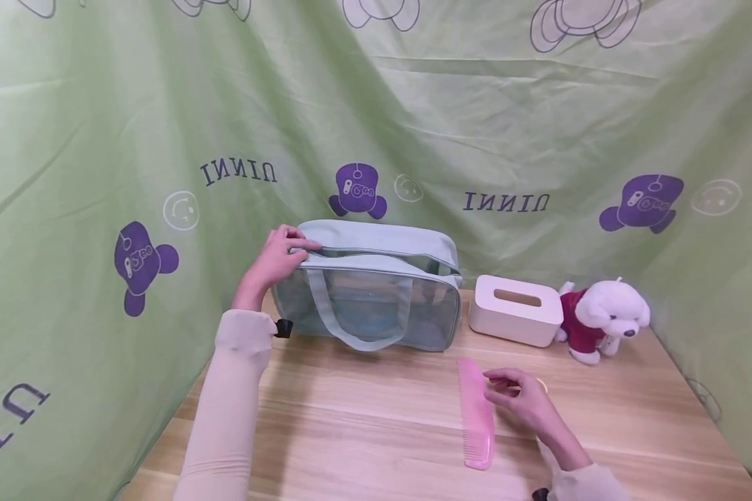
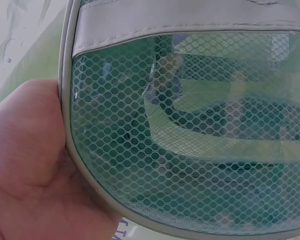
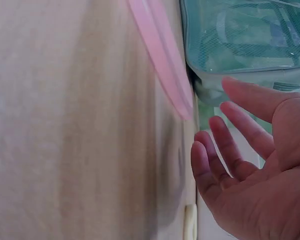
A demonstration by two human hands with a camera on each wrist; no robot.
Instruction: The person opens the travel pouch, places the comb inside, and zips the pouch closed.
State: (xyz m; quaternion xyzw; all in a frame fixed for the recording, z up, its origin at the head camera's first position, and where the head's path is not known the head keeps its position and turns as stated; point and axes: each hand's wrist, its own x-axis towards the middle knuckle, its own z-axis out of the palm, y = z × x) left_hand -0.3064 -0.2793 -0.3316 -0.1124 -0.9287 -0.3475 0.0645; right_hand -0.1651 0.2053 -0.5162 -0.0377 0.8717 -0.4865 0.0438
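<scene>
A light-green wash bag (image 1: 376, 306) with see-through mesh sides stands at the back of the table, its top zip partly apart. My left hand (image 1: 280, 256) grips the bag's top left corner beside the opening. In the left wrist view, the palm (image 2: 35, 175) lies along the bag's rounded end panel (image 2: 190, 135); the fingertips are hidden there. A pink comb (image 1: 476, 417) lies on the table in front of the bag. Just right of the comb hovers my right hand (image 1: 523, 400), fingers loosely bent and holding nothing. The right wrist view shows a gap between that hand (image 3: 255, 165) and the comb (image 3: 165, 60).
Right of the bag stands a white tissue box (image 1: 517, 320), with a white plush dog (image 1: 608, 316) in a red shirt beside it. A small yellow object (image 1: 542, 385), mostly hidden, lies behind my right hand. Green printed cloth (image 1: 476, 125) hangs around the wooden table (image 1: 363, 424).
</scene>
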